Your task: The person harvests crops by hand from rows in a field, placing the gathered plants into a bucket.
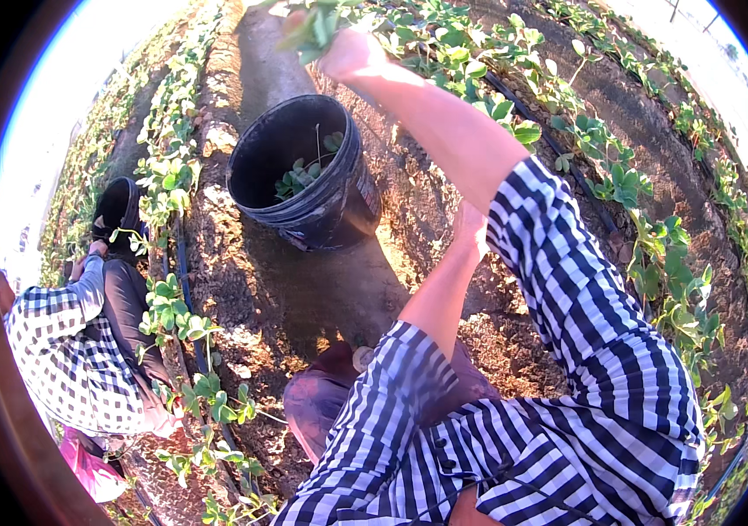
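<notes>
My right hand [352,54] reaches out to the top of the view, gripping a bunch of green leafy cuttings [319,27] that look like strawberry leaves and are blurred. Below and left of it, a black plastic bucket [354,207] stands on the soil of the furrow. A few leafy stems [300,179] lie inside, one long stem rising near the rim. Only the wrist end of my left hand [472,227] shows, by my right elbow; its fingers are hidden behind the right arm and sleeve.
Rows of low leafy plants [624,184] run along both sides, with black drip hoses [183,263] beside them. At left another person [71,355] in a checked shirt crouches by a second dark bucket [109,209]. A pink bag [90,470] lies behind that person.
</notes>
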The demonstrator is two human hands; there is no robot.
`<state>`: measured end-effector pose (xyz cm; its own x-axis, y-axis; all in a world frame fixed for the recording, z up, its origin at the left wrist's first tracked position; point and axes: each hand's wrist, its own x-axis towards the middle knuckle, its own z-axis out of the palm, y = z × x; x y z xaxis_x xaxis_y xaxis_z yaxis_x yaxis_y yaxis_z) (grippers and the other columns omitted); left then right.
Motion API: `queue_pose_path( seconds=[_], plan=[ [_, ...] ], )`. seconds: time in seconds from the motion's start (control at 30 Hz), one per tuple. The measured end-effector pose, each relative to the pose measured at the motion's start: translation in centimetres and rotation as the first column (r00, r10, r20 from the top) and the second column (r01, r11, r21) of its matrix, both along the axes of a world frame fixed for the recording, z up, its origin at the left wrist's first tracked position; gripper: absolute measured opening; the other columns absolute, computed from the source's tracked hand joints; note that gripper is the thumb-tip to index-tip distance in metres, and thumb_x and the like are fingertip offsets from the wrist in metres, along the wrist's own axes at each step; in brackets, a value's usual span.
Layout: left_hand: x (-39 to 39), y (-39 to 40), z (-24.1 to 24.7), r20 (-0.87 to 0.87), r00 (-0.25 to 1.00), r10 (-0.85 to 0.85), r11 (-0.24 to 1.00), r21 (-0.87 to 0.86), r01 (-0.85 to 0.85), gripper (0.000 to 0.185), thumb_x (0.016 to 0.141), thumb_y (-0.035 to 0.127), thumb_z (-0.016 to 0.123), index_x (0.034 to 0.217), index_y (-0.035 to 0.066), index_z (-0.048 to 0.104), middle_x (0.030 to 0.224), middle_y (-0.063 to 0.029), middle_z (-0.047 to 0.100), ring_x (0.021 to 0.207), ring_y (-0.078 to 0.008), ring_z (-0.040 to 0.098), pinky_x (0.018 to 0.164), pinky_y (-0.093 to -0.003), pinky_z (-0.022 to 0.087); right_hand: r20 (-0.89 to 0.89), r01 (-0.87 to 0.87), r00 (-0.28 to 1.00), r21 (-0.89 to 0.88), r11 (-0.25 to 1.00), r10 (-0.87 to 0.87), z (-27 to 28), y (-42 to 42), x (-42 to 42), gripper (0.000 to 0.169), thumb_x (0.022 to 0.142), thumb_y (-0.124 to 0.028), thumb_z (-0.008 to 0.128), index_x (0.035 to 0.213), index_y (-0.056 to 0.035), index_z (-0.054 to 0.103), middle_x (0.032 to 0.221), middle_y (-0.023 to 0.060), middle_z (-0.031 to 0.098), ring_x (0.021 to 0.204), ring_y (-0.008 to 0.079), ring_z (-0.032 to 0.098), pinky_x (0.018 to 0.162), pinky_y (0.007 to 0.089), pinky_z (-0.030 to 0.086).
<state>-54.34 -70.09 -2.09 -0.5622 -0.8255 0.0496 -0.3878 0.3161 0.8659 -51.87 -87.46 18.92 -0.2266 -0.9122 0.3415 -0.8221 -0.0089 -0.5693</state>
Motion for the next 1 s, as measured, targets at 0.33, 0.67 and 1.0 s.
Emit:
queue_pose_path(
  seconds=[0.33,0.67,1.0],
  plan=[
    [-0.3,-3.5,-9.7,-0.417,0.908,0.047,0.998,-0.018,-0.060,0.019,0.079,0.016,0.059,0.095,0.004,0.062,0.087,-0.0179,0.063,0.079,-0.0322,0.061,0.071,-0.0378,0.049,-0.036,-0.356,0.934,-0.080,0.931,0.355,-11.8,4.4,2.0,0.032,0.076,-0.018,0.061,0.103,-0.0008,0.060,0.099,0.0199,0.060,0.094,0.0332,0.058,0.084,0.0379,0.046],
    [2.3,-3.1,1.4,0.155,0.983,0.098,0.989,0.095,-0.114,0.029,0.075,0.006,0.058,0.103,0.002,0.062,0.098,-0.0206,0.063,0.091,-0.0308,0.062,0.083,-0.0356,0.047,0.645,0.416,0.573,0.301,0.858,-0.505,-19.8,15.9,-16.6,0.014,0.081,-0.006,0.056,0.088,0.0016,0.064,0.069,0.0119,0.065,0.055,0.0155,0.061,0.054,0.0287,0.050],
    [10.6,-1.2,7.2,-0.011,0.998,-0.068,0.983,-0.171,0.065,0.021,0.080,0.006,0.057,0.099,-0.001,0.062,0.116,-0.0185,0.056,0.095,-0.0265,0.060,0.085,-0.0346,0.047,0.079,0.476,0.872,0.090,0.875,-0.483,-21.1,13.7,-19.6,0.034,0.082,-0.033,0.055,0.103,-0.0076,0.062,0.099,0.0167,0.064,0.091,0.0326,0.061,0.080,0.0375,0.047]
  ],
)
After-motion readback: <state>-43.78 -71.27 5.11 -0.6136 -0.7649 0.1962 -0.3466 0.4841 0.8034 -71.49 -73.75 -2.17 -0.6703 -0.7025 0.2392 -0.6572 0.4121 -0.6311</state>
